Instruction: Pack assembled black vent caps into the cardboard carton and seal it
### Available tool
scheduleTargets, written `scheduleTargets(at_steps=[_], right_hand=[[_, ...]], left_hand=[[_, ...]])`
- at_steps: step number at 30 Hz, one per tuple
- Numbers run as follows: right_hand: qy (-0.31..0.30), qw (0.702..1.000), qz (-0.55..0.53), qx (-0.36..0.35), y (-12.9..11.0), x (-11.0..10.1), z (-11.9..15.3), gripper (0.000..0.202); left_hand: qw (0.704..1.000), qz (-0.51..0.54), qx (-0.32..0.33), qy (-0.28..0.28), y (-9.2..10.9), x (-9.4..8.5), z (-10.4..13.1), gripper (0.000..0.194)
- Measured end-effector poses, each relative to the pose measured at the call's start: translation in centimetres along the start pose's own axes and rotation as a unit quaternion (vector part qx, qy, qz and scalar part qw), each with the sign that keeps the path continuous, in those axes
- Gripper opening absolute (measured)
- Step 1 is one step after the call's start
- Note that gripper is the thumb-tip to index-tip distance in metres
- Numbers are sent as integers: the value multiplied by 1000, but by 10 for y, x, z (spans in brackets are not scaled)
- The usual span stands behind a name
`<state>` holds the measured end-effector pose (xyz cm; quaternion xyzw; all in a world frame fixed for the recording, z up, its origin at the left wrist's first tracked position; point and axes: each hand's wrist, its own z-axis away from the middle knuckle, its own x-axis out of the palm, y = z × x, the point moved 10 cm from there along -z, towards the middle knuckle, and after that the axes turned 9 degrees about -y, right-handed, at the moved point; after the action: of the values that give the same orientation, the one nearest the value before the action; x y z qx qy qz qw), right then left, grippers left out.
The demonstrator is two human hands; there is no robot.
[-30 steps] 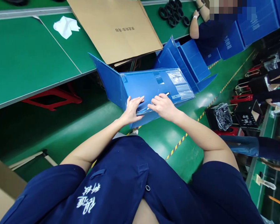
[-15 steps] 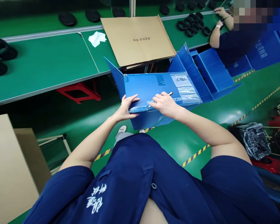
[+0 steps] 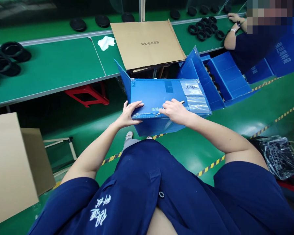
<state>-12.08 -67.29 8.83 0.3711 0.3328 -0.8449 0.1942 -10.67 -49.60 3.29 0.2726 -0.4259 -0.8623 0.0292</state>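
A blue corrugated plastic box (image 3: 152, 91) stands in front of me, its near top edge covered in clear tape. My left hand (image 3: 127, 114) grips the box's near left corner, fingers on the top face and thumb under the edge. In my right hand (image 3: 175, 111) is a slim pointed tool (image 3: 182, 102) that looks like a craft knife. Its thin tip rests by the taped edge, while the fist hides its middle. Clear plastic label pockets (image 3: 196, 96) with a handwritten slip sit on the top face at the right. Flaps stick up at both ends.
Behind the box, a brown cardboard sheet (image 3: 149, 44) lies on the green bench (image 3: 63, 71). Black rings (image 3: 205, 27) and a white tissue (image 3: 106, 43) are also there. A co-worker's hand (image 3: 234, 18) is at the right. A red stool (image 3: 88, 94) stands under the bench.
The view has shifted slightly, so the bench appears further right. My right hand and the tool have stayed near the taped edge. My left hand keeps its hold on the corner.
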Motion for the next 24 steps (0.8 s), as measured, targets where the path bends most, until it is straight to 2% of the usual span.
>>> scheduleTargets(at_steps=[4, 7, 11, 16, 24], right_hand=[[12, 1000, 5, 20, 6, 8, 12, 28], [18, 999, 7, 26, 7, 11, 14, 27], [-2, 1000, 7, 22, 16, 13, 15, 26], [-64, 997, 14, 33, 49, 23, 31, 26], [-96, 990, 44, 91, 115, 49, 81, 29]], left_hand=[[1000, -8, -10, 16, -3, -5, 4, 96], [999, -25, -30, -2, -6, -5, 4, 96], [999, -31, -28, -3, -4, -7, 5, 94], [999, -38, -30, 24, -6, -14, 5, 94], [998, -50, -22, 39, -15, -19, 4, 92]])
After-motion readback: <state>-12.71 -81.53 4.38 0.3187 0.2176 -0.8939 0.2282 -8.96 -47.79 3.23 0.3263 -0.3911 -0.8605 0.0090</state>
